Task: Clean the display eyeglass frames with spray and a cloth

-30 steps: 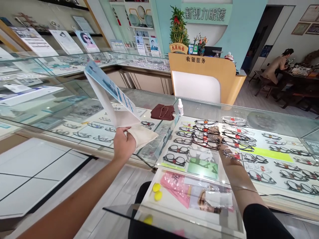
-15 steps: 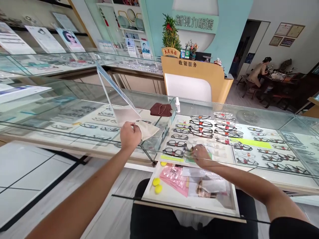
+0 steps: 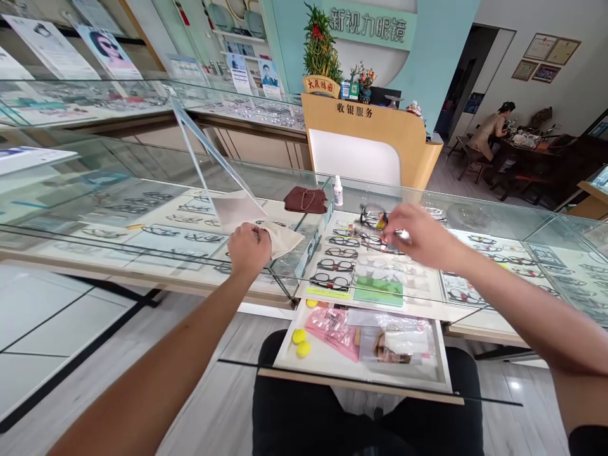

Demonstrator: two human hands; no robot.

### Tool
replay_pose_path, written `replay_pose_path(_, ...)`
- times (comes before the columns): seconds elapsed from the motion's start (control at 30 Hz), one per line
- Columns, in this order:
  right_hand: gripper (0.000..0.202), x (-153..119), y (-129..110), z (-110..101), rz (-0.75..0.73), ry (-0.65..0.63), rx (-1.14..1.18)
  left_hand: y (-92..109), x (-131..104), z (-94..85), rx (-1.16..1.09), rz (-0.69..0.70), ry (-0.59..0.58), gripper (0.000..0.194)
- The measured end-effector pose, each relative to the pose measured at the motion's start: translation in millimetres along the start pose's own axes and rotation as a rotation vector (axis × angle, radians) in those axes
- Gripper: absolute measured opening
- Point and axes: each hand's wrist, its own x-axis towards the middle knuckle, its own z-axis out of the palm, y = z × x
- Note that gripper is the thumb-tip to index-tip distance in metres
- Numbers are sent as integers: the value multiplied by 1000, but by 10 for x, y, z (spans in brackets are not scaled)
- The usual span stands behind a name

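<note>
My right hand (image 3: pixel 418 235) is raised above the glass display case, its fingers closed on a pair of eyeglasses (image 3: pixel 373 217) with dark rims, slightly blurred by motion. My left hand (image 3: pixel 249 248) rests on the glass counter, fingers curled around the edge of a cream cloth pouch (image 3: pixel 285 239). Just behind that hand stands a tilted display stand (image 3: pixel 211 149) with a pale base. Rows of eyeglasses (image 3: pixel 341 265) lie under the glass beneath my right hand, beside a green card (image 3: pixel 379 290).
An open drawer (image 3: pixel 280 364) over my lap holds pink and clear plastic packets (image 3: pixel 332 329) and yellow round pieces (image 3: pixel 303 348). On the counter are a maroon pouch (image 3: pixel 304 200) and a white spray bottle (image 3: pixel 337 191). A person (image 3: pixel 494 133) sits at a far desk.
My right hand has risen from beside the green card, bringing the eyeglasses up and away from it. My left hand stays at the cream pouch. The view has shifted slightly.
</note>
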Motion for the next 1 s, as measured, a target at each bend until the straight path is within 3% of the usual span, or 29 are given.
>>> replay_pose_path(0.07, 26, 434, 469, -50, 94, 31, -162, 11, -11, -7, 20, 0, -5, 22)
replay_pose_path(0.13, 31, 798, 879, 10, 191, -21, -249, 25, -23, -20, 35, 2, -12, 23)
replay_pose_path(0.27, 36, 1233, 1327, 304, 347, -155, -367, 58, -43, -58, 50, -16, -40, 23)
replay_pose_path(0.4, 34, 1397, 1499, 596, 376, -198, -394, 93, -54, -99, 77, -39, -81, 24)
replay_pose_path(0.53, 29, 1450, 1649, 749, 385, -245, -385, 110, -58, -118, 81, -56, -96, 23)
replay_pose_path(0.77, 25, 1456, 1815, 788, 458, -326, -328, 45, -48, -72, 39, -62, -47, 18)
replay_pose_path(1.0, 32, 1441, 1811, 787, 480, -312, -284, -18, -41, -35, 7, -25, -19, 17)
